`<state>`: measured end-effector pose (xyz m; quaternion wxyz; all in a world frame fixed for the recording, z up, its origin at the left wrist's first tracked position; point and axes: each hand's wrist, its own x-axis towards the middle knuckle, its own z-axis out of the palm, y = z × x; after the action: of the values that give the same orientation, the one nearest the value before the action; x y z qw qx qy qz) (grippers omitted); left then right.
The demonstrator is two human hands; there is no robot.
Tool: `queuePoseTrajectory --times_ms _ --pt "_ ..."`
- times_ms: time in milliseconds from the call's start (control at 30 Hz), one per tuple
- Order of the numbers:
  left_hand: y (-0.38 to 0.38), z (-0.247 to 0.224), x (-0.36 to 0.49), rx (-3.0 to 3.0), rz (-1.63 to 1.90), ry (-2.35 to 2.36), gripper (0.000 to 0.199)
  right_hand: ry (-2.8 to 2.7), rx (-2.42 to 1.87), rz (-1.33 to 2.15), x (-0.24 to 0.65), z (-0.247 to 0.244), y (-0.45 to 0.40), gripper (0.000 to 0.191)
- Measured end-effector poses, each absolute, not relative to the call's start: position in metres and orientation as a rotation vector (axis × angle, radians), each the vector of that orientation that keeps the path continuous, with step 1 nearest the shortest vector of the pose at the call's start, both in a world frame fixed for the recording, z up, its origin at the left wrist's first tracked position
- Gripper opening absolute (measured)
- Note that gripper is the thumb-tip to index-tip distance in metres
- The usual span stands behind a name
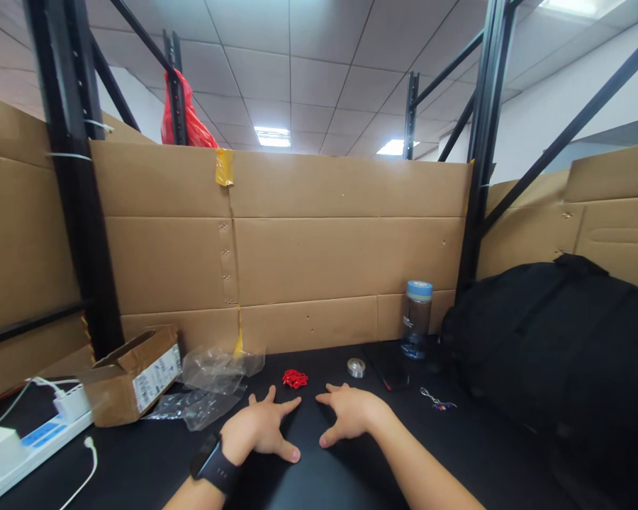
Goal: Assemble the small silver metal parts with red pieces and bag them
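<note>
My left hand (263,425) rests on the black tabletop (313,489) with its fingers spread and nothing in it; a dark watch is on that wrist. Across a small gap, my right hand (351,413) also lies there, fingers apart and holding nothing. Just beyond both hands is a small bunched red item (295,379), whose kind I cannot make out. A roll of clear tape (356,367) lies past my right hand. Farther right is a small trinket with a light-coloured cord (441,404).
On the left are a cardboard box (138,382), crumpled clear plastic (213,382) and a white power strip (47,439) with plugs. At the right stand a blue-lidded bottle (417,322) and a large black bag (553,354). A dark flat object (388,368) lies near the cardboard back wall (308,255).
</note>
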<state>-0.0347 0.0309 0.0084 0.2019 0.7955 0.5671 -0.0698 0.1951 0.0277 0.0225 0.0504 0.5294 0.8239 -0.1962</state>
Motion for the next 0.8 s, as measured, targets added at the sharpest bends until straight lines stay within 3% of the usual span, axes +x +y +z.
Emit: queuePoseTrajectory --times_ms 233,333,400,533,667,800 --pt "0.021 0.020 -0.031 2.184 -0.290 1.638 0.116 2.521 1.601 -0.584 0.195 0.025 0.024 0.100" --pt "0.023 0.019 -0.035 2.218 -0.282 1.639 0.109 2.662 1.605 -0.465 0.202 0.022 0.032 0.082" --pt "0.029 0.016 -0.041 2.311 -0.179 1.637 0.092 2.787 1.690 -0.332 0.211 0.020 0.041 0.061" --pt "0.048 0.008 -0.052 2.627 0.278 1.641 0.029 2.892 1.969 -0.037 0.232 0.015 0.065 0.045" --pt "0.065 -0.008 -0.049 2.759 0.782 1.585 0.018 2.688 2.166 -0.002 0.249 0.004 0.084 0.046" --pt "0.071 -0.025 -0.034 2.841 0.889 1.497 0.013 2.620 2.208 -0.067 0.258 -0.002 0.091 0.035"
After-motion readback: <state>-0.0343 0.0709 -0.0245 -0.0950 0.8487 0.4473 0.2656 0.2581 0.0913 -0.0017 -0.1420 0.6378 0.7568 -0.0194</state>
